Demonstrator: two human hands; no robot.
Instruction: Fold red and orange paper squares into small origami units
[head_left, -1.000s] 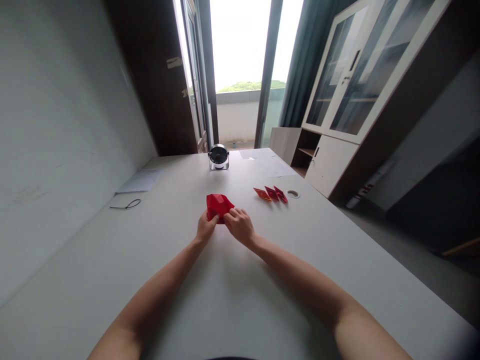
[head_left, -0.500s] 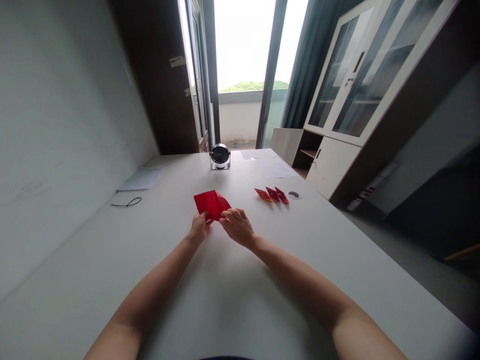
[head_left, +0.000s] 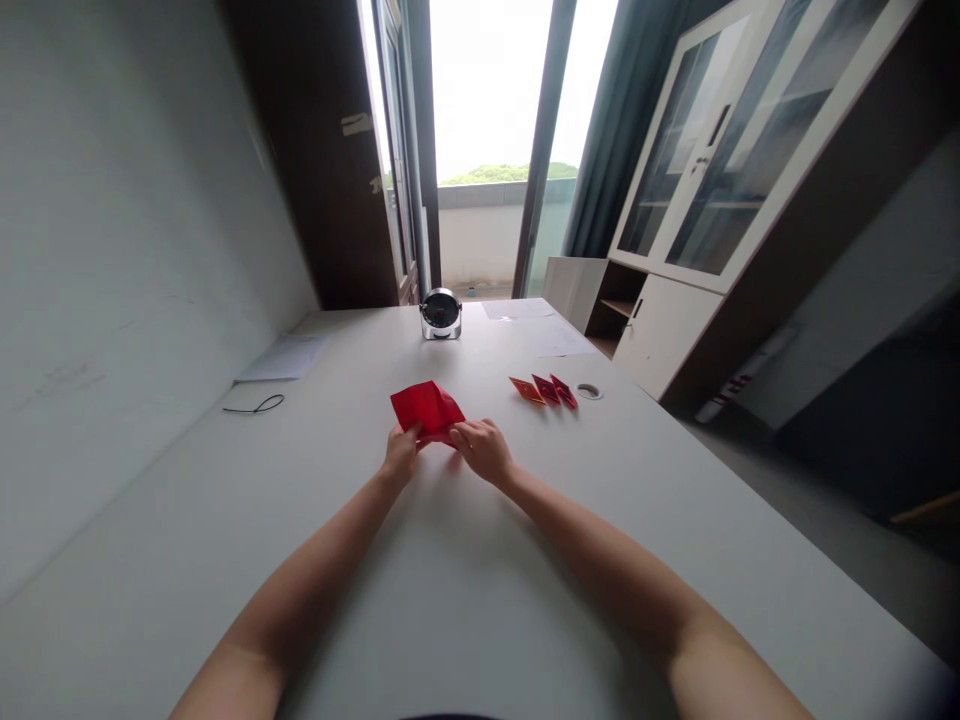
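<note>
A folded red paper [head_left: 425,408] lies on the white table [head_left: 465,560] in front of me. My left hand [head_left: 400,457] pinches its near left edge with closed fingers. My right hand [head_left: 484,451] pinches the near right corner, fingers curled over it. The far part of the paper spreads flat toward the left. Three small folded red paper pieces [head_left: 544,389] lie in a row to the right, apart from both hands.
A small round desk fan [head_left: 440,314] stands at the far middle of the table. White sheets [head_left: 281,358] and a black cord [head_left: 253,405] lie at the left by the wall. A round cable hole [head_left: 589,391] sits near the right edge. A glass-door cabinet [head_left: 712,170] stands to the right.
The red paper went from a bunched, puffed shape to a flatter sheet opened toward the left. Both hands kept their hold on its near edge and shifted only slightly.
</note>
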